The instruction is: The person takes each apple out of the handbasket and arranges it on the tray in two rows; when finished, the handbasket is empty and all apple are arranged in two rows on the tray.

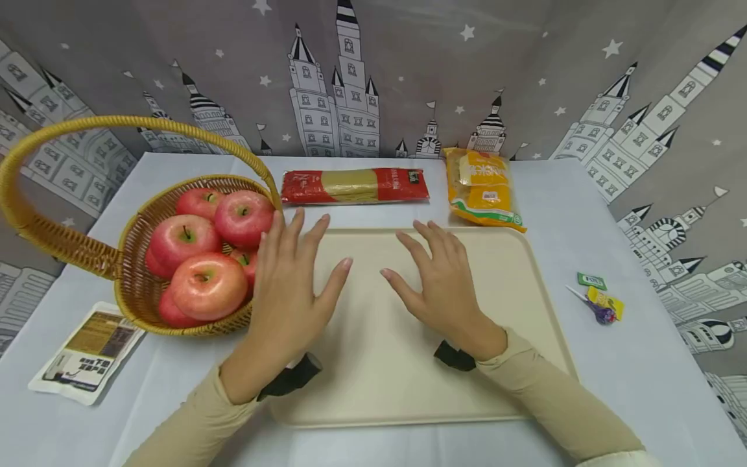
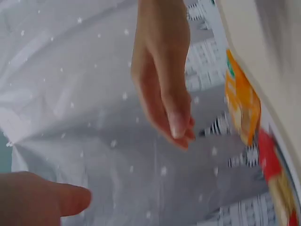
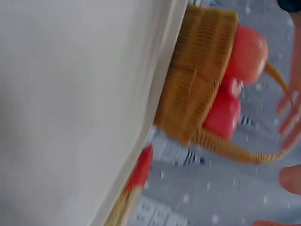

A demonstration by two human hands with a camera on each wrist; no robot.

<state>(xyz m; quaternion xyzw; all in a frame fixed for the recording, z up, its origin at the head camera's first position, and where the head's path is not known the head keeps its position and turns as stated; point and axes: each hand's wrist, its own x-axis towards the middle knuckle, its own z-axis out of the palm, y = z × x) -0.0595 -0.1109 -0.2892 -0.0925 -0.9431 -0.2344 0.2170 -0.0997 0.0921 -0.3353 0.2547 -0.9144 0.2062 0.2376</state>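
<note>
The person wears long beige sleeves, plain and close-fitting, with soft creases along the left sleeve [image 1: 192,415] and the right sleeve [image 1: 551,399]. Each ends in a simple cuff at the wrist, leaving the left hand [image 1: 288,285] and the right hand [image 1: 446,285] bare. Under each wrist shows a black piece (the left one [image 1: 292,377] looks blocky, the right one [image 1: 454,357] partly hidden). Toward the counter's [image 1: 653,383] near edge, white fabric [image 1: 621,459] borders the right sleeve.

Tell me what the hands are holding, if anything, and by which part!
Nothing is held: the left hand is empty near the wicker basket, the right hand empty above the cream tray.
</note>
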